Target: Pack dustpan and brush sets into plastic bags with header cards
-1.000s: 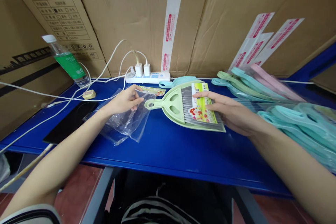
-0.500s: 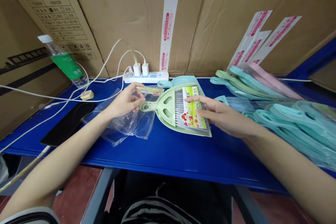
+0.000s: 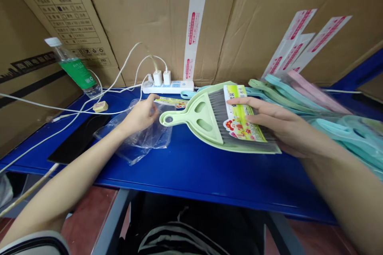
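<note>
A light green dustpan (image 3: 203, 137) and its matching hand brush (image 3: 191, 116), with grey bristles, are nested together. A yellow and white printed card (image 3: 242, 117) lies across the bristles. My right hand (image 3: 278, 123) grips the set at its wide end, thumb and fingers over the card, and holds it raised above the table. The handle points left. Just beyond the handle's tip is my left hand (image 3: 143, 112), its fingers curled above crumpled clear plastic bags (image 3: 143, 135). Whatever its fingertips pinch is hidden.
Bagged turquoise, green and pink dustpan sets (image 3: 299, 95) are piled at the right. A power strip (image 3: 179, 86) with white cables stands behind. A water bottle (image 3: 76, 71), a yellow block (image 3: 100, 106) and a black flat item (image 3: 77, 137) are at left. Cardboard boxes (image 3: 149, 16) wall the back.
My right hand has lifted the green dustpan and brush nearer and moved them right. The handle has come away from my left hand, which has shifted slightly left.
</note>
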Motion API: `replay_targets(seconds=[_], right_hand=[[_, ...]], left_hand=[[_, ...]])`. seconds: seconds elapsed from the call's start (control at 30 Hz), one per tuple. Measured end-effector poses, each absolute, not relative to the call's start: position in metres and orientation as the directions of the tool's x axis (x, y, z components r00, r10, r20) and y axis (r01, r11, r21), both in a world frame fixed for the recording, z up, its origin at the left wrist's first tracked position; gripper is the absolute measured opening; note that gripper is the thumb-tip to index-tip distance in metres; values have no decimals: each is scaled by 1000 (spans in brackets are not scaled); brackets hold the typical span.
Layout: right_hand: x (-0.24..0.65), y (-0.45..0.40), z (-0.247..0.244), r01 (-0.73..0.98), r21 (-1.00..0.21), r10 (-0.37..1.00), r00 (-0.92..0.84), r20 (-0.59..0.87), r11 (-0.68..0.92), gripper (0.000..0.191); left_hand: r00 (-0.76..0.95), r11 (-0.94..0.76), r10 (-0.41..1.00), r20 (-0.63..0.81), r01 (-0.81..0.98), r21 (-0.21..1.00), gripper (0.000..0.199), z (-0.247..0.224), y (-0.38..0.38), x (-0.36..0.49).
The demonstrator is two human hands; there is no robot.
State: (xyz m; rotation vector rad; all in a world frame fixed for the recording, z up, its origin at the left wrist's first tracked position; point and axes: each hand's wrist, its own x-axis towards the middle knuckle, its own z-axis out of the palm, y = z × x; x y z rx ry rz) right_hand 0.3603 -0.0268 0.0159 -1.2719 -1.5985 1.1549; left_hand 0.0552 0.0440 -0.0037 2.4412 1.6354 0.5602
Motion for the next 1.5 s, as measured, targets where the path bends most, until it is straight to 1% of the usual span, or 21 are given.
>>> replay_targets(seconds=[0.1,0.23,0.3,0.4,0.47,0.5,0.53,0.57,0.6,0.67,0.7,0.73,0.77,0.83,0.93,1.0,1.07,1.23,1.33,1.4,1.5], right_hand=[[353,-26,10,193,-980,970,-223,-100,-57,39],[344,-22,0,133,-986,960,-248,-132,-101,39],[340,-20,-4,98,-984,957,-239,-166,-146,40],[337,-19,-6,82,-969,946,-208,-247,-235,39],[336,-19,-4,93,-956,941,-176,-289,-277,39],[336,-19,-4,97,-952,939,-162,-302,-290,40],[336,-19,-3,96,-950,939,-153,-308,-296,40],[336,-19,-3,93,-950,940,-149,-308,-297,41],[335,-18,-3,89,-952,941,-151,-304,-294,43],[334,-18,-3,78,-955,942,-159,-296,-287,46],[333,-18,-4,73,-955,942,-160,-295,-287,48],[332,-18,-4,68,-954,941,-160,-298,-290,49],[330,-18,-4,65,-953,940,-159,-302,-296,51],[329,-18,-4,63,-951,938,-157,-309,-303,53],[328,-18,-5,68,-951,937,-163,-309,-302,54],[330,-18,-7,69,-956,938,-182,-294,-286,55],[333,-17,-9,69,-963,939,-212,-270,-261,55],[334,-17,-14,59,-974,942,-248,-228,-220,54],[330,-18,-13,32,-970,947,-210,-242,-241,53],[328,-18,-11,22,-966,945,-202,-257,-258,52],[328,-18,-12,24,-960,941,-195,-277,-278,53]], left_hand=[[316,-375,927,203,808,454,33,-2,43,56],[304,-325,940,157,651,686,31,-3,42,58],[301,-305,941,153,565,767,30,-5,43,60],[332,-315,928,167,465,828,30,-10,45,62],[371,-340,913,169,465,817,30,-9,46,61],[383,-366,907,176,509,779,30,-8,47,60],[384,-396,904,188,587,706,30,-5,47,59],[373,-417,905,203,688,594,29,-1,47,57],[348,-410,912,217,796,445,28,4,46,55],[246,-278,945,214,951,133,30,15,45,51],[172,-178,967,187,984,13,32,20,44,49],[96,-84,984,152,993,-78,34,24,42,48],[26,-10,994,107,989,-147,37,27,41,46],[-55,55,998,6,969,-241,41,31,40,45],[-53,18,993,-110,956,-293,39,31,41,44],[-25,-19,988,-153,960,-281,36,30,43,43],[18,-60,981,-196,976,-210,34,29,45,42],[240,-208,940,-242,967,149,34,27,46,42],[399,-329,890,-219,896,298,36,24,45,42],[453,-388,877,-161,865,318,35,22,46,40],[416,-382,905,-87,886,263,26,19,49,36]])
